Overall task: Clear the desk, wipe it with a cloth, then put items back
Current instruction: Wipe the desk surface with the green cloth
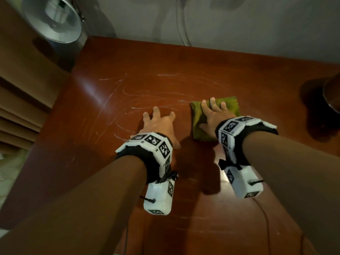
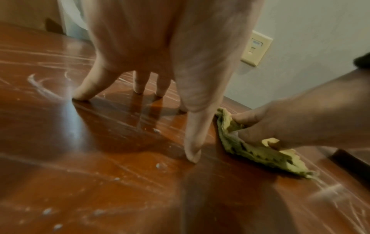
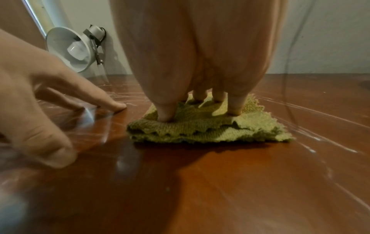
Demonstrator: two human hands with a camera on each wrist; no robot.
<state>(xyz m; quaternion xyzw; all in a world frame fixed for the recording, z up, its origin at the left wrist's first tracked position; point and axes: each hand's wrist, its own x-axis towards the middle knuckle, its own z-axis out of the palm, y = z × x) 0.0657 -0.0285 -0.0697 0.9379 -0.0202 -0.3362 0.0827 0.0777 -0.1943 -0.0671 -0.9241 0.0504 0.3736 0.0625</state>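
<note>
The green cloth (image 1: pixel 230 105), a knitted, folded square with wavy edges, lies flat on the desk (image 1: pixel 184 61), right of centre. Our right hand (image 1: pixel 213 115) presses it down with spread, straight fingers, grasping nothing. Just beside it, apart from the cloth, our left hand (image 1: pixel 158 124) props itself on spread fingertips against the bare wood, also unclenched. The glossy red-brown top shows pale curved streaks and small white specks. There is open surface ahead as far as the wall. A metal lamp shade (image 1: pixel 53 17) hangs over the far left corner. A dark round object (image 1: pixel 331 92) sits at the right edge. The markings on the wall outlet (image 2: pixel 256 47) are too blurred to read.
</note>
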